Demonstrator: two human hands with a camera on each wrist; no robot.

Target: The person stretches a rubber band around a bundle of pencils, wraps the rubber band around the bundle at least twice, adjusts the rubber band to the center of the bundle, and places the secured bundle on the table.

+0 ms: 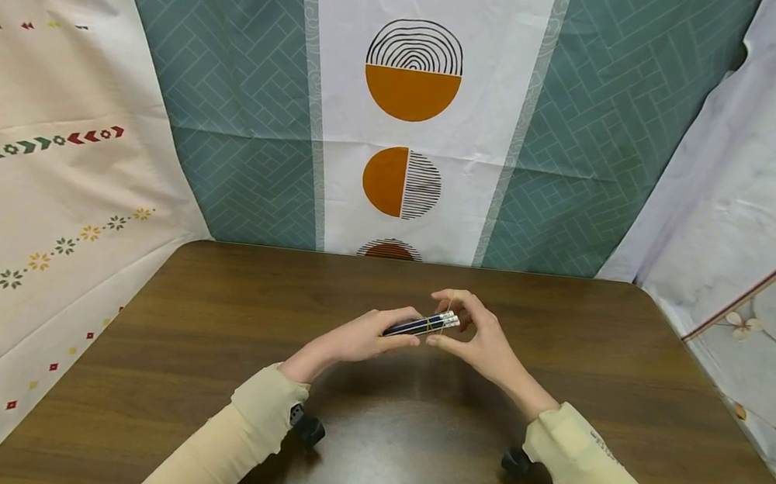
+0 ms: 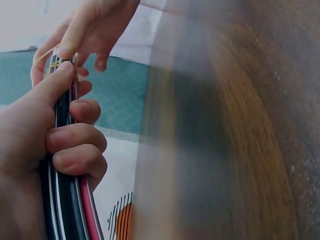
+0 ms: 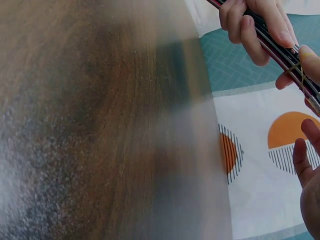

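Wrapping a yellow rubber band (image 1: 446,322) round the white-tipped end of a pencil bundle (image 1: 420,325), held above the brown surface (image 1: 209,349): left hand (image 1: 363,338) curled tight round the shafts, right hand (image 1: 475,336) pinching the stretched band. Best done with bundle kept level, ends flush, band slid on without twisting. Counted one band, several pencils, exact number unclear.

Dark striped pencils (image 1: 415,325), yellow rubber band (image 1: 444,321), brown wood-grain table (image 1: 211,334)
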